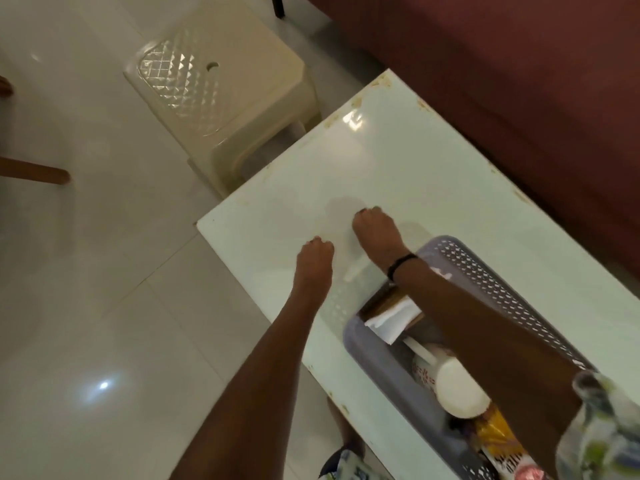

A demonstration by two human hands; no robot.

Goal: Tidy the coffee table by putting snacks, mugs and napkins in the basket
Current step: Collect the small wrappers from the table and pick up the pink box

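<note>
The white glass coffee table (398, 174) stands between a dark red sofa (519, 64) and a cream plastic stool (221, 74) on pale floor tiles. My grey basket (491, 271) sits at its near end, already holding white napkins (391, 322), a white mug (457, 393) and snack packets (498, 441). My left hand (313, 258) and right hand (375, 228) are both down on the bare tabletop, fingers curled under, gripping nothing I can make out. I see nothing else left out on the part of the table in view, so I judge the tidying nearly or fully done.
</note>
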